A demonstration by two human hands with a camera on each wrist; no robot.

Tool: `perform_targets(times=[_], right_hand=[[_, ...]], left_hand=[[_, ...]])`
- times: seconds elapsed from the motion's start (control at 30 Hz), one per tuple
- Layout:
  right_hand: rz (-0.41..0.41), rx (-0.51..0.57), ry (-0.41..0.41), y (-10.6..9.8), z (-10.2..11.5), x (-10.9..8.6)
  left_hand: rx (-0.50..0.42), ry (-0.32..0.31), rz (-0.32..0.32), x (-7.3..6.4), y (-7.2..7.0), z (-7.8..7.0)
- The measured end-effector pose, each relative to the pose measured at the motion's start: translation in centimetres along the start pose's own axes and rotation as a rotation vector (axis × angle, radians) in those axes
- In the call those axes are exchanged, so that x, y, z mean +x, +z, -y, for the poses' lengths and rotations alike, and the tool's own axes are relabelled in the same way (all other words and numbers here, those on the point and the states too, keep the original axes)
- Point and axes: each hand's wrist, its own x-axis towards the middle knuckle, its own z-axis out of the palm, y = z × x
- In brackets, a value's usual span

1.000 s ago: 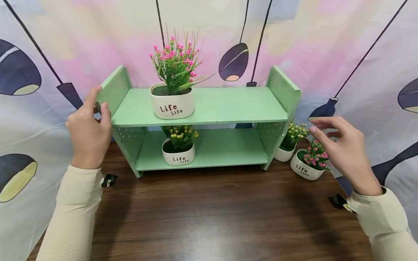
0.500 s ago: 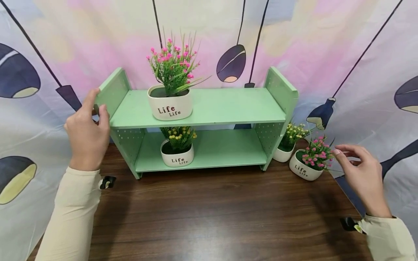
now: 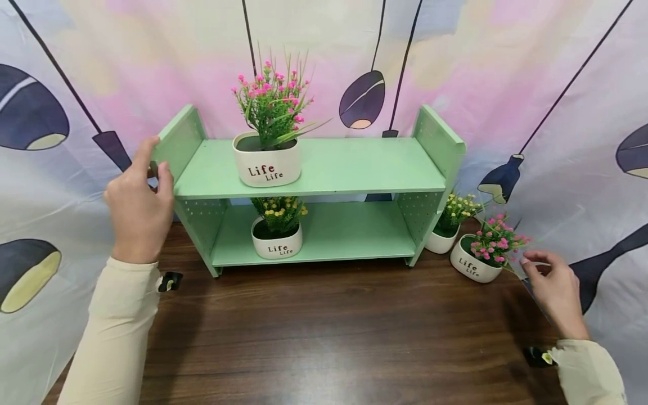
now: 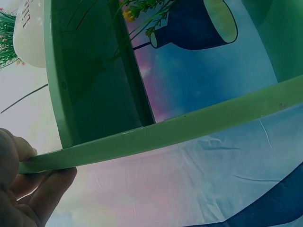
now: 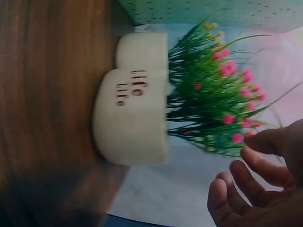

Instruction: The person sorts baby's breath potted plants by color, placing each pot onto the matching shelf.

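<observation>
My left hand (image 3: 139, 208) grips the left side panel of a green two-tier shelf (image 3: 364, 166). In the left wrist view, thumb and fingers (image 4: 54, 189) lie on opposite faces of that panel's edge. My right hand (image 3: 554, 289) is beside a white "Life" pot (image 3: 473, 267) with pink flowers, right of the shelf. Seen from the right wrist, its loosely bent fingers (image 5: 258, 170) are right at the pink blossoms (image 5: 236, 137), with nothing held between them. Another white pot (image 3: 441, 242) with yellow flowers stands just behind, against the shelf's right side.
On the upper tier stands a white pot (image 3: 267, 169) with pink flowers, left of centre. Below it, a yellow-flowered pot (image 3: 277, 244) is on the lower tier. The dark wooden table (image 3: 324, 332) extends in front; a patterned curtain (image 3: 329, 34) hangs behind and at both sides.
My right hand has moved outward and down, from above the right-hand pots to beside the pink flowers. The left hand keeps its grip on the shelf, and the pots stay put.
</observation>
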Motion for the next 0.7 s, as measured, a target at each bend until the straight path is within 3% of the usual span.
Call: perform_targets(times=[0.33,0.7], right_hand=[[0.294,0.019,-0.081,1.6,-1.8,0.0],[0.207,-0.061,-0.274,3.8,-2.4,0.4]], left_hand=[[-0.014,-0.028,0.011,-0.1,0.0,-0.1],[-0.026,-0.036,0.012,0.0,-0.1,-0.1]])
